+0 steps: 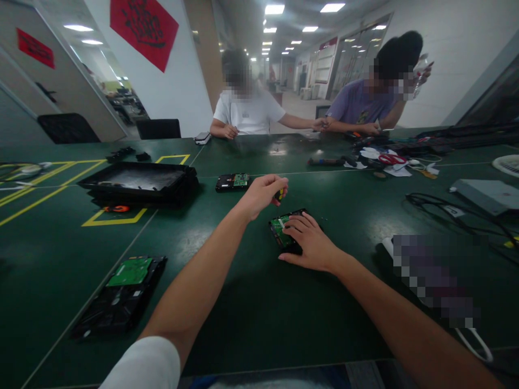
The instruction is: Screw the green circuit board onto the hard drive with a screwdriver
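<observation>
Above the table, my left hand [265,195] is closed around a small black-and-yellow handle [279,195], which looks like a screwdriver's; the fingers hide most of it. To its lower right, a hard drive [277,229] lies with its green circuit board facing up. My right hand [310,243] rests across this drive's right part, fingers outstretched and apart, thumb by the near edge. A second hard drive [233,182] lies farther back, beyond my left wrist. On the left, nearer to me, is a larger hard drive [128,273], also board side up.
Black trays [138,181] are stacked at the left, an orange-handled item [117,208] by them. Cables [430,202], a grey box [486,195] and a blurred-out object [433,281] lie to the right. Red scissors [391,159] sit farther back. Two people sit across the table.
</observation>
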Motion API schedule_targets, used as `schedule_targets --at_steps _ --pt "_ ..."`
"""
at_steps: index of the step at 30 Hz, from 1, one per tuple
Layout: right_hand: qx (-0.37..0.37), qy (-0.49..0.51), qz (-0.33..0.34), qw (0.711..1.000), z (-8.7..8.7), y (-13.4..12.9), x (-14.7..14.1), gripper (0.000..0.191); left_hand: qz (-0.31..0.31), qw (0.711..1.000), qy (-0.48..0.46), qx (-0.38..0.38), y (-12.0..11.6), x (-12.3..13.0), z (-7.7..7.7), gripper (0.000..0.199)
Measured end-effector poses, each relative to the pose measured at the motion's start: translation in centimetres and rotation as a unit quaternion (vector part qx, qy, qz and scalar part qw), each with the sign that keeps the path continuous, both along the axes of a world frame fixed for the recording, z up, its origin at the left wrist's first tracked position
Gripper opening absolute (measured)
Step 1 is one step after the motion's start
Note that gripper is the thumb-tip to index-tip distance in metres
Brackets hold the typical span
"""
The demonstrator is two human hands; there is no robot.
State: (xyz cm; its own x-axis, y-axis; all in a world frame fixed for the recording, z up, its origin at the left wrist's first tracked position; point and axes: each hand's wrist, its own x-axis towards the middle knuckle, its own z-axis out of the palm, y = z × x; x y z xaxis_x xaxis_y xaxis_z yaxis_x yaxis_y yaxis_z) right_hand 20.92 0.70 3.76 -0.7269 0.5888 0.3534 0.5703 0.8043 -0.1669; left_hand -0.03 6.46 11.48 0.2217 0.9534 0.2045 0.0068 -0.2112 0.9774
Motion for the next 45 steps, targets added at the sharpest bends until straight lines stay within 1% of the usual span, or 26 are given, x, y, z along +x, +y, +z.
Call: schedule_targets --at_steps 3,6,10,14,20,24,26,30,32,35,41,43,45 --pt "0.026 0.0 -0.022 0.999 -0.3 -0.1 -1.0 0.055 0.02 0.999 0.028 0.015 0.1 -0.1 0.0 0.032" --pt "0.036 -0.007 -0.028 0.999 -0.4 -0.1 -1.4 0.048 0.033 0.998 0.051 0.022 0.1 -0.2 0.1 0.032" --pt "0.035 -0.013 -0.023 0.999 -0.3 -0.1 -1.2 0.042 0.033 0.997 0.067 0.017 -0.1 -0.3 0.3 0.032" --pt "0.015 -0.006 -0.006 1.0 0.1 0.1 -0.4 0.04 0.034 0.998 0.052 -0.008 -0.2 -0.6 0.5 0.027" --pt "-0.024 -0.015 0.039 0.999 0.8 0.6 1.8 0.045 -0.024 0.997 0.062 -0.043 -0.7 -1.2 1.2 0.024" --pt "-0.02 -0.021 0.015 0.999 0.9 1.2 3.1 0.047 -0.046 0.997 0.052 -0.04 -0.6 -2.0 1.3 0.024" --pt "-0.023 -0.028 -0.001 0.999 0.8 1.6 3.5 0.05 -0.072 0.996 0.048 -0.032 -0.5 -2.3 1.3 0.023" --pt "-0.022 -0.038 -0.03 0.999 0.6 2.5 3.9 0.055 -0.132 0.989 0.043 -0.044 -0.5 -2.6 1.4 0.023" --pt "-0.02 -0.042 -0.04 0.998 0.5 2.8 3.9 0.056 -0.146 0.987 0.041 -0.043 -0.7 -2.5 1.4 0.024" --pt "-0.024 -0.039 -0.044 0.998 0.5 2.8 3.7 0.054 -0.136 0.989 0.046 -0.025 -0.8 -1.9 1.5 0.026" --pt "-0.048 0.016 -0.058 0.997 0.4 2.3 2.6 0.034 -0.105 0.992 0.073 0.023 -0.9 -1.1 1.4 0.027" --pt "-0.054 0.041 -0.064 0.996 0.6 2.2 2.3 0.032 -0.101 0.991 0.082 0.037 -0.9 -1.0 1.4 0.026" --pt "-0.061 0.085 -0.071 0.992 1.2 2.2 1.8 0.036 -0.104 0.989 0.09 0.052 -0.9 -0.9 1.3 0.026"
